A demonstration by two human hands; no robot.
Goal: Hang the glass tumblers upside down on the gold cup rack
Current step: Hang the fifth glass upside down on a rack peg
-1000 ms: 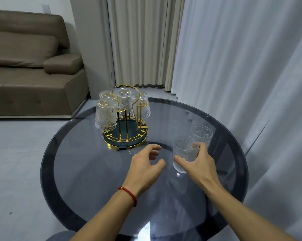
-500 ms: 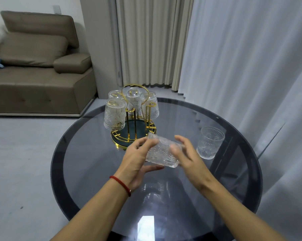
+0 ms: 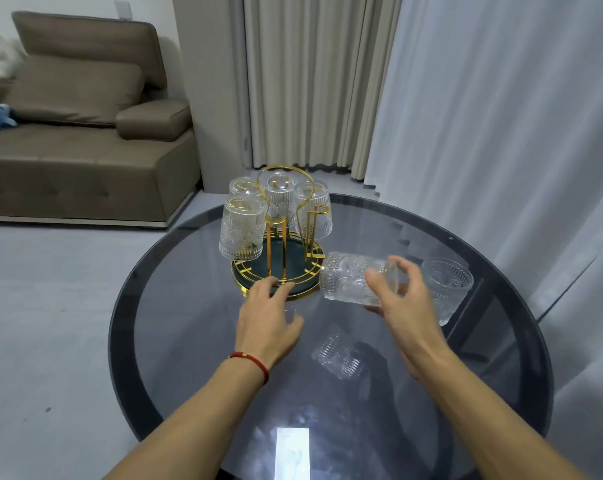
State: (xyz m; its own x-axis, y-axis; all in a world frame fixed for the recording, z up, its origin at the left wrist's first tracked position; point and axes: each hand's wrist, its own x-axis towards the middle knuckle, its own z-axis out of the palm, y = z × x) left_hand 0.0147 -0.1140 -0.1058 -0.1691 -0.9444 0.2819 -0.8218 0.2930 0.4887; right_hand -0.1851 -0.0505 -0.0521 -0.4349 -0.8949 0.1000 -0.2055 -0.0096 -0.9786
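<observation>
The gold cup rack (image 3: 280, 271) stands at the far middle of the round glass table (image 3: 196, 341), with several ribbed glass tumblers (image 3: 242, 229) hanging upside down on its pegs. One gold peg (image 3: 314, 216) on the right side is bare. My right hand (image 3: 402, 306) grips a tumbler (image 3: 348, 281) lying on its side in the air, just right of the rack's base. My left hand (image 3: 267, 315) is open, fingertips touching the rack's front rim. Another tumbler (image 3: 447, 289) stands upright on the table behind my right hand.
A brown sofa (image 3: 85, 147) sits on the floor at the far left. Beige and white curtains (image 3: 466, 116) hang behind and to the right of the table. The table's dark rim runs near the upright tumbler.
My left hand let go of the tumbler and moved forward to the rack's rim. My right hand carried the sideways tumbler right and toward the rack.
</observation>
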